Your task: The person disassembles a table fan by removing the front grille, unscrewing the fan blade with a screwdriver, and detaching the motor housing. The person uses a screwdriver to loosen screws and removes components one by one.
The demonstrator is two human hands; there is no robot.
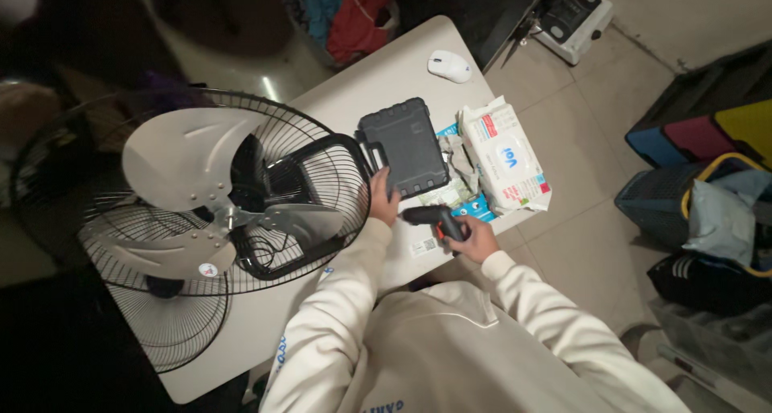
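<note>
My right hand point(473, 238) grips a black electric screwdriver point(433, 217) with an orange trigger, held low over the near edge of the white table point(386, 83). My left hand point(381, 197) rests on the near left corner of a closed dark plastic tool case point(404, 146) lying flat on the table. Left of my hands lies a large fan point(201, 212) with grey blades, its black wire guard open and a second guard half below it. Both sleeves are cream coloured.
A white pack of wet wipes point(504, 156) lies right of the case on crumpled paper and a blue box. A white computer mouse point(449, 65) sits at the far table corner. Bags and coloured storage boxes point(708, 131) stand on the tiled floor at right.
</note>
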